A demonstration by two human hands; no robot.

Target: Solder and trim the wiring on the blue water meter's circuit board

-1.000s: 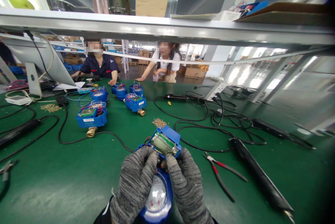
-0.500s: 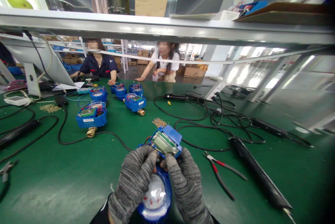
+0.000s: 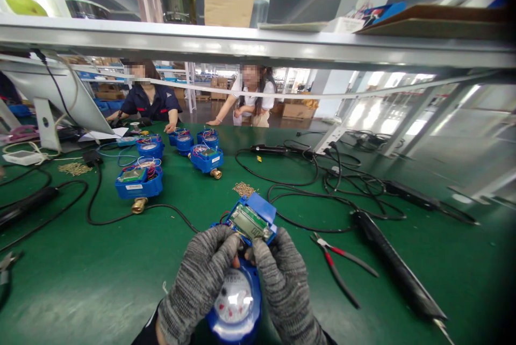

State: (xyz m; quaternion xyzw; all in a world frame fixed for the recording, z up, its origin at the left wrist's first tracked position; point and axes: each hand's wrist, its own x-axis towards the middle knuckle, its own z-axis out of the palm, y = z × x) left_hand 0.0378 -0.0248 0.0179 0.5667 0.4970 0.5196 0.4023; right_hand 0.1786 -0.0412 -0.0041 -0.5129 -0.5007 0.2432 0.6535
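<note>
- The blue plastic meter with a round clear dial [image 3: 234,296] sits on the green tabletop [image 3: 121,275], close in front of the person, its dial facing up between the two wrists.
- At its far end, a green circuit board with a grey display [image 3: 249,222] lies tilted in a blue housing, beside a plain blue plastic panel [image 3: 262,207].
- The right hand [image 3: 284,280], in a grey knitted glove, grips the housing, thumb at the display's near edge and fingers curled at the side.
- The left hand [image 3: 201,278], gloved alike, is curled in at the near left corner; whether its fingertips pinch a wire or press plastic cannot be told.
- Good handling here probably means steadying the housing by its rim and sparing the display glass from thumb pressure.
- The thin red wires [image 3: 224,216] at the left look easily trapped; better to ease them clear of edges than tug.
- Small, even fingertip pushes should suit such tight quarters, as the knit may snag.
</note>
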